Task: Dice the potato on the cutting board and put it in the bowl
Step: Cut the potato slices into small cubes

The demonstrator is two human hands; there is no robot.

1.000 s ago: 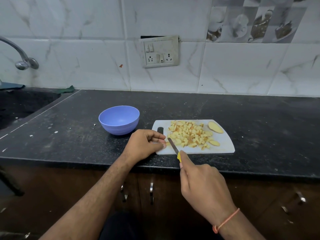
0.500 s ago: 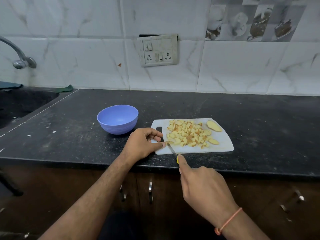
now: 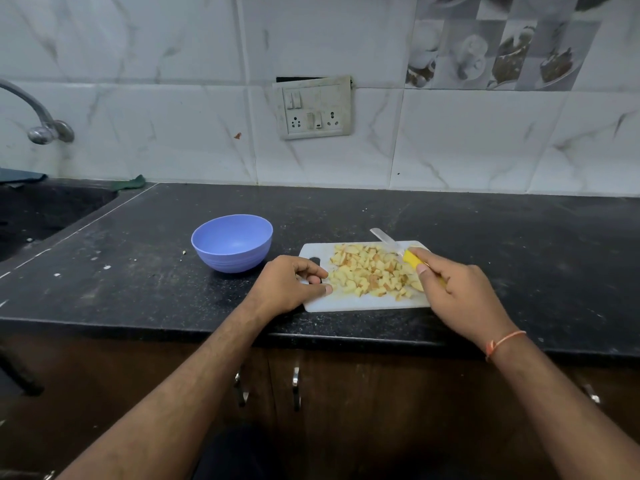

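Observation:
A white cutting board (image 3: 349,301) lies on the black counter with a heap of diced potato (image 3: 370,270) on it. My left hand (image 3: 289,284) grips the board's left end by its handle hole, thumb on the board's top. My right hand (image 3: 457,292) holds a yellow-handled knife (image 3: 398,249) over the board's right end, blade pointing back and left behind the heap. My right hand hides the board's right edge and any slices there. An empty blue bowl (image 3: 232,241) stands just left of the board.
A dark sink (image 3: 38,211) with a metal tap (image 3: 41,123) is at the far left. The black counter (image 3: 519,244) runs right of the board. A switch plate (image 3: 313,107) is on the tiled wall. The counter's front edge is just below the board.
My right hand carried the knife from the board's front left corner to its back right side. The left hand kept its grip on the board's left end.

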